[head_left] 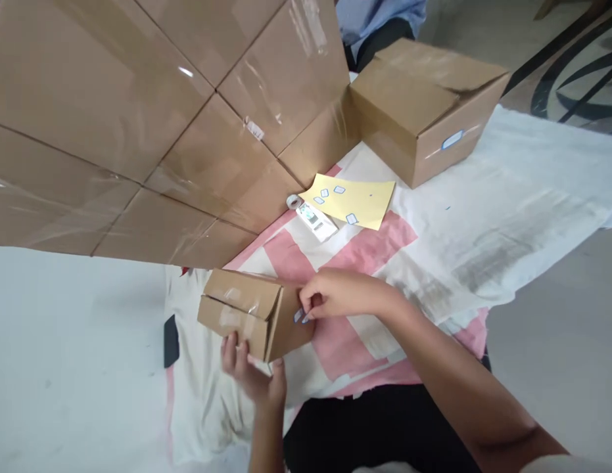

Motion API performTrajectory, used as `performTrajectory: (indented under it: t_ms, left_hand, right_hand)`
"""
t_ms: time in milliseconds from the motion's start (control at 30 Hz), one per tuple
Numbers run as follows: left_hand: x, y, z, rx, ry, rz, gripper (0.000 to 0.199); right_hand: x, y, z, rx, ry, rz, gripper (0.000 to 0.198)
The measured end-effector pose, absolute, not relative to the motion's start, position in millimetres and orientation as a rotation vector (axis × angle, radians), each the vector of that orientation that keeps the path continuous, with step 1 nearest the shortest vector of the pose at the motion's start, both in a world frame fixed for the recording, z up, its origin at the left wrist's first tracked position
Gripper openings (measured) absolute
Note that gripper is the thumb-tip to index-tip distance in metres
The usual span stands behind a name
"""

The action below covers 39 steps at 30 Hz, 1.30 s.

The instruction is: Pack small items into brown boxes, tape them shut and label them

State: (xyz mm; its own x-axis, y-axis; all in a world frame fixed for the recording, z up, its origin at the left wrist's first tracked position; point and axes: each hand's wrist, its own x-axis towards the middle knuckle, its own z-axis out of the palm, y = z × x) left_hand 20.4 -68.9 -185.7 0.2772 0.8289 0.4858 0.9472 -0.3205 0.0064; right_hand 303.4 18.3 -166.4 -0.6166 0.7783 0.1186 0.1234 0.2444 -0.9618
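A small cardboard box (244, 302) with clear tape over its top seam sits tilted on the cloth. My left hand (256, 374) grips its near edge, fingers on the top face and thumb at the side. At the box's right end, my right hand (330, 295) is closed in a pinch. Between the thumb and finger is the edge of a blue-bordered white sticker (298, 315), which lies against that end face. The fingertips partly cover the sticker, so I cannot tell how much of it is stuck down.
Stacked, taped cartons (187, 151) rise at the back left. A larger carton (434, 105) bearing a blue-edged label stands at the back right. Between them lie a yellow sticker sheet (369, 200), a white printed card (315, 222) and a small roll (293, 202). A dark flat object (171, 341) lies left.
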Motion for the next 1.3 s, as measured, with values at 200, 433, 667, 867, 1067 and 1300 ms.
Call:
performTrajectory:
  t_ms: [200, 433, 667, 867, 1067, 1300]
  left_hand:
    - [45.2, -51.1, -235.2, -1.895, -1.946, -0.528, 0.085]
    - [44.7, -49.1, -240.0, -1.863, -2.060, -0.538, 0.088]
    - [53.6, -42.8, -230.1, -2.031, -1.615, -0.859, 0.070]
    - [56.4, -32.9, -232.8, -2.078, -1.353, -1.264, 0.066]
    - [53.0, -33.0, -236.1, -2.061, -1.347, -1.290, 0.070]
    - [54.2, -32.9, -233.8, -2.055, -1.375, -1.258, 0.073]
  right_hand:
    - [301.7, 21.5, -170.3, -0.932, -1.684, 1.503, 0.006]
    - [297.2, 26.1, -174.4, -0.922, -1.551, 1.688, 0.009]
    - [292.8, 24.3, -170.8, -1.015, -1.843, 1.178, 0.013]
    - [295.9, 23.6, -167.7, -1.019, -1.917, 1.125, 0.014]
    - [290.2, 21.3, -167.7, -1.071, -2.006, 0.763, 0.010]
    - [287.1, 25.1, -175.0, -1.161, -1.953, 0.851, 0.056]
